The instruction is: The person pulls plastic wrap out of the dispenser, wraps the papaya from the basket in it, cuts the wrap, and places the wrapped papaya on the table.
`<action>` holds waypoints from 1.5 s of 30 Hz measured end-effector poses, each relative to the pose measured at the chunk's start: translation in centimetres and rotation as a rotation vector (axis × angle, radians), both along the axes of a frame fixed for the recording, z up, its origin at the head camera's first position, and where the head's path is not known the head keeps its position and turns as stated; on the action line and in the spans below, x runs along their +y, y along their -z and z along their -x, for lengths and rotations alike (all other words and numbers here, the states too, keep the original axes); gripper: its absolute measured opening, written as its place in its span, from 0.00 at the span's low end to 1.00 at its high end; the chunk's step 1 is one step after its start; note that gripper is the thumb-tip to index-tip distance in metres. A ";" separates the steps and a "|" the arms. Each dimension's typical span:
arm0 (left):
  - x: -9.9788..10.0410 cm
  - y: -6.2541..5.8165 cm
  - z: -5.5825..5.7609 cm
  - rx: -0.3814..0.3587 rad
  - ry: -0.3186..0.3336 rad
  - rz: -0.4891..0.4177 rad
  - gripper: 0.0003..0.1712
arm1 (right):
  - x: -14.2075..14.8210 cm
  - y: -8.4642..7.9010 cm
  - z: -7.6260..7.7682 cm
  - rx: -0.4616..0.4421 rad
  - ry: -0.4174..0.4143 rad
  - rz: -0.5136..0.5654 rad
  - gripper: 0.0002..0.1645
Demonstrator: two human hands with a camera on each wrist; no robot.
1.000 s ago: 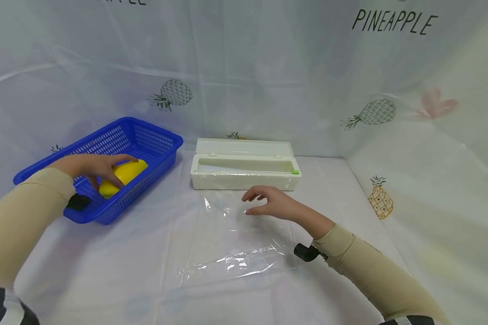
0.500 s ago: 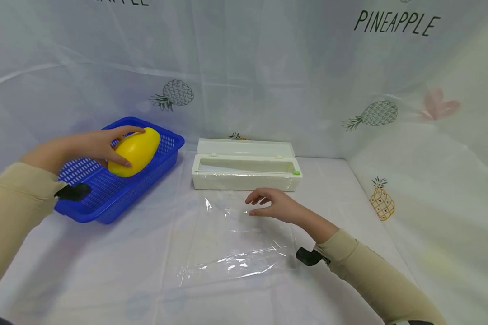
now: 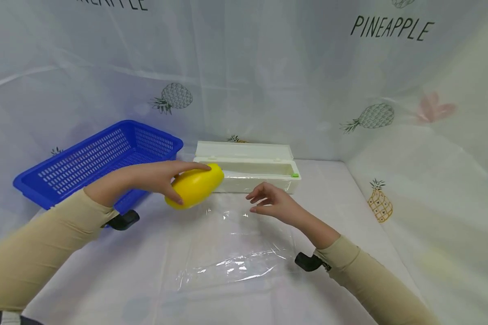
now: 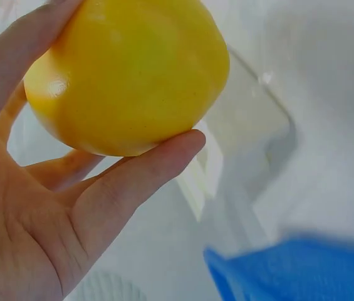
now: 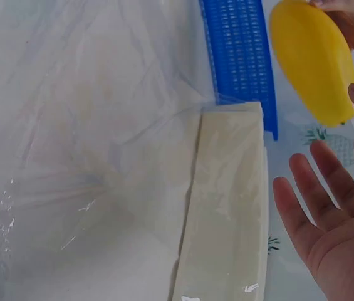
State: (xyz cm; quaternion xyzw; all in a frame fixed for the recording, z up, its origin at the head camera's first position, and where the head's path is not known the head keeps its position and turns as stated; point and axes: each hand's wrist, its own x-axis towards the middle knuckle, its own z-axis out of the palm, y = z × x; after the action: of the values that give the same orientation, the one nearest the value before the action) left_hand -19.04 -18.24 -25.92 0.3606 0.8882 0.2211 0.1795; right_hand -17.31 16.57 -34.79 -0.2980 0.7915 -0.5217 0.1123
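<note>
My left hand (image 3: 168,178) grips a smooth yellow mango (image 3: 195,185) and holds it in the air between the blue basket (image 3: 93,158) and the white film box (image 3: 248,167). The left wrist view shows the mango (image 4: 126,75) cupped between thumb and fingers (image 4: 139,182). My right hand (image 3: 270,203) hovers open, fingers relaxed, over the far edge of a clear sheet of cling film (image 3: 236,239) spread on the table. In the right wrist view the mango (image 5: 313,59) hangs just beyond my open fingers (image 5: 321,207).
The blue slotted basket stands at the left with nothing visible inside. The white film box (image 5: 227,207) lies open at the back centre. A white cloth with pineapple prints (image 3: 380,198) covers the table and the walls behind and to the right.
My left hand has lifted the mango out of the blue basket and carried it rightward, toward the cling film and my right hand. The right hand has hardly moved.
</note>
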 end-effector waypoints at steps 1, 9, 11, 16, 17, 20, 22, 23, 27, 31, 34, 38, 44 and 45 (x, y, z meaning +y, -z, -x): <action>0.6 0.4 -0.1 -0.007 0.012 0.003 0.52 | -0.1 0.0 -0.1 -0.020 0.005 0.033 0.22; 4.8 1.8 -1.4 -0.012 0.111 -0.021 0.53 | -1.2 0.5 -0.7 -0.121 0.005 0.138 0.45; 5.7 2.1 -1.7 0.007 0.148 -0.029 0.53 | -1.3 0.8 -1.2 -0.162 0.001 0.159 0.47; 7.1 3.1 -2.2 0.025 0.167 -0.061 0.52 | -1.2 1.7 -2.2 -0.188 0.038 0.181 0.40; 7.1 3.4 -2.2 0.019 0.150 -0.072 0.52 | -1.2 1.9 -2.3 -0.182 0.049 0.182 0.38; 7.0 4.1 -2.1 -0.017 0.093 -0.122 0.48 | -0.9 2.5 -2.7 -0.184 0.100 0.207 0.37; 6.9 4.8 -1.9 -0.049 0.048 -0.164 0.46 | -0.5 2.9 -2.9 -0.204 0.130 0.241 0.37; 6.9 5.2 -1.8 -0.064 0.024 -0.185 0.45 | -0.4 3.2 -3.0 -0.217 0.140 0.259 0.37; 6.9 7.2 -1.7 -0.144 -0.101 -0.266 0.43 | 0.3 4.1 -3.3 -0.258 0.170 0.280 0.37; 7.3 8.9 -1.8 -0.187 -0.215 -0.296 0.41 | 0.8 4.9 -3.2 -0.240 0.205 0.204 0.34; 7.9 10.0 -1.9 -0.186 -0.277 -0.277 0.41 | 1.1 5.3 -2.9 -0.205 0.243 0.102 0.32; 8.6 10.9 -1.8 -0.173 -0.316 -0.242 0.40 | 1.4 5.9 -2.4 -0.198 0.278 -0.023 0.31; 9.2 11.7 -1.4 -0.149 -0.331 -0.192 0.41 | 1.7 6.5 -1.8 -0.203 0.272 -0.090 0.30; 9.3 11.8 -1.4 -0.149 -0.335 -0.187 0.41 | 1.8 6.6 -1.7 -0.207 0.273 -0.090 0.30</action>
State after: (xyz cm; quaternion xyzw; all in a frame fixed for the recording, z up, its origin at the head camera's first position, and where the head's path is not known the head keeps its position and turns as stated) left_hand -17.69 -8.98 -37.71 0.2058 0.8957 0.3552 0.1710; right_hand -15.65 18.40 -41.35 -0.1269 0.8314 -0.5240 0.1347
